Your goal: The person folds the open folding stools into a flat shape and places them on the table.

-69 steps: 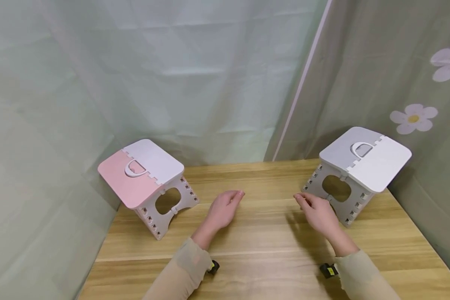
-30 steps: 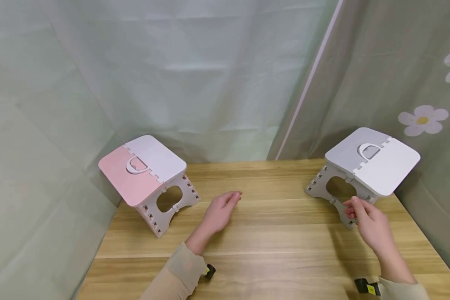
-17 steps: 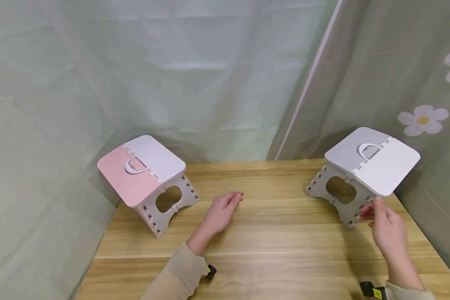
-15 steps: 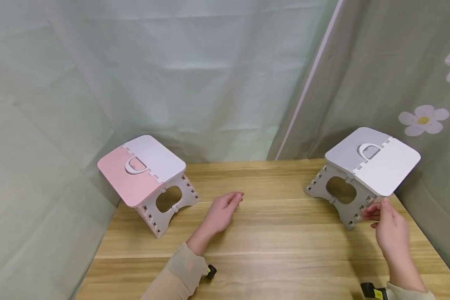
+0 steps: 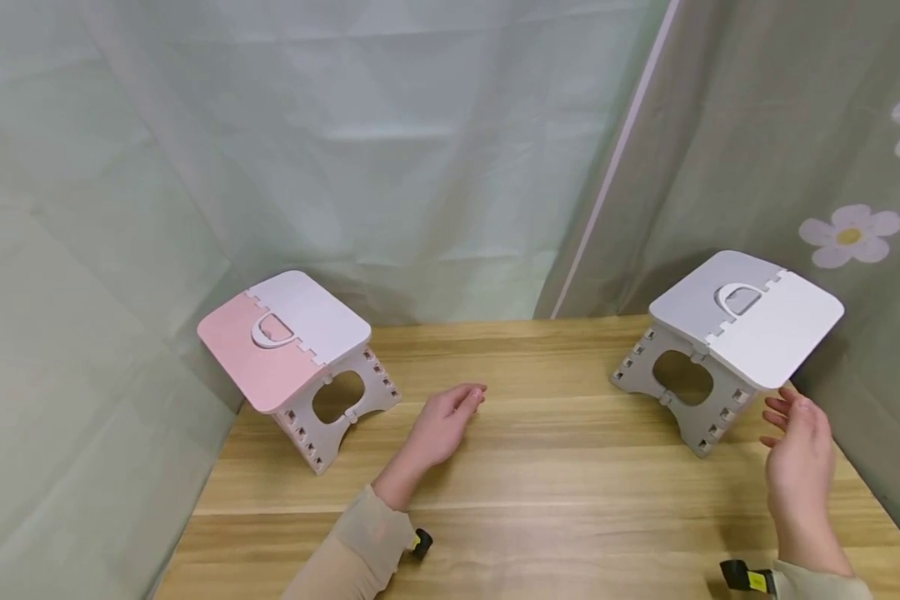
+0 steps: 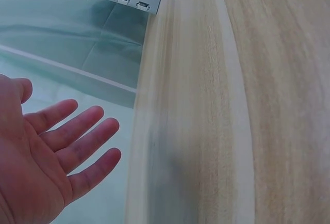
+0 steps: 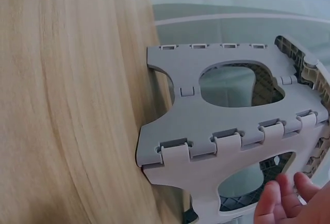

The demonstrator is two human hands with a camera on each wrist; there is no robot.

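Note:
A folding step stool with a half-grey, half-white top (image 5: 776,329) stands unfolded on the right of the wooden table. Beside its near right leg is my right hand (image 5: 801,467), fingers loosely bent and holding nothing. In the right wrist view, the fingertips (image 7: 283,193) are close to the opening in the stool's white side panel (image 7: 198,175). My left hand (image 5: 442,425) is over the middle of the table, relaxed; its spread fingers and bare palm (image 6: 31,172) show in the left wrist view. At the left stands a pink-and-white folding stool (image 5: 258,367), also unfolded.
Pale green fabric (image 5: 390,167) hangs behind and beside the wooden table (image 5: 540,500). White flowers (image 5: 849,236) are printed on its right part. Dark wrist-camera mounts (image 5: 422,544) jut from both cuffs.
My right hand has moved from the middle right of the table, past the grey-and-white stool's front, to its right side. The left hand and both stools have stayed nearly in place.

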